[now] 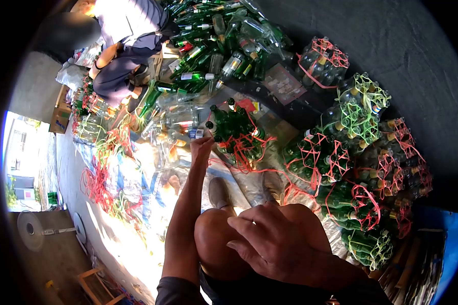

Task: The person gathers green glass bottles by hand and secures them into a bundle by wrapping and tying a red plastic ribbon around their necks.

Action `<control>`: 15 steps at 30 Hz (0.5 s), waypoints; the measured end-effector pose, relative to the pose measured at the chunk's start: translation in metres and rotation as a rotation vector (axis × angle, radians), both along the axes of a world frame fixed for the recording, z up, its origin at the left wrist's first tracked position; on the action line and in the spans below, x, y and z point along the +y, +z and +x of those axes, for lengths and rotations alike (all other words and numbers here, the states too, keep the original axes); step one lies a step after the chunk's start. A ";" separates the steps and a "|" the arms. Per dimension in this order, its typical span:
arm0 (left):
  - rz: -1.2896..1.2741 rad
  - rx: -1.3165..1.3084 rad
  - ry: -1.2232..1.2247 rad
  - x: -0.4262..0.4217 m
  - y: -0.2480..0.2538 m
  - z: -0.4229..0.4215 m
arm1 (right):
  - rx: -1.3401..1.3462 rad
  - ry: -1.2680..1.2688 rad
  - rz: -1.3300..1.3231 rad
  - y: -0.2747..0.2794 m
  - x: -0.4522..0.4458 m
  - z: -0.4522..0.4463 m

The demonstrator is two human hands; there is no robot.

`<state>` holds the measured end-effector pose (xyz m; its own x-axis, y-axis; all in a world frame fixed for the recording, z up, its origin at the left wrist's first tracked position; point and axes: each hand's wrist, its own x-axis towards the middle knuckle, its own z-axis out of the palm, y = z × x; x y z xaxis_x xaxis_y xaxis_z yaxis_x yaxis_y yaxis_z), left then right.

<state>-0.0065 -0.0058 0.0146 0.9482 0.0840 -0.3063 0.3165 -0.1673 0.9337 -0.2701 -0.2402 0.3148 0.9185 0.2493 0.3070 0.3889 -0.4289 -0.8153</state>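
Note:
A bundle of green bottles (234, 124) stands on the floor sheet in front of my feet, with red string (247, 150) around it. My left hand (202, 147) reaches to the left side of this bundle. Its fingers are bent close together at the bottles and string, and what they grip is too small to make out. Over my right knee hovers my right hand (272, 241), fingers apart and slightly curled, holding nothing.
Loose bottles (193, 56) are heaped beyond the bundle. Several tied bundles (361, 117) line the right side. Loose red string (96, 183) lies at the left. Another person (132, 51) crouches at the upper left. Flattened cardboard (414, 264) stands at the lower right.

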 end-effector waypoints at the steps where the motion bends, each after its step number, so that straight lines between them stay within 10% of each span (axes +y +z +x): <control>1: 0.012 0.006 0.003 0.000 -0.001 0.000 | -0.006 0.002 -0.008 0.001 -0.001 0.000; 15: 0.022 0.098 0.030 0.002 -0.008 0.006 | 0.006 0.001 0.010 -0.004 -0.003 0.001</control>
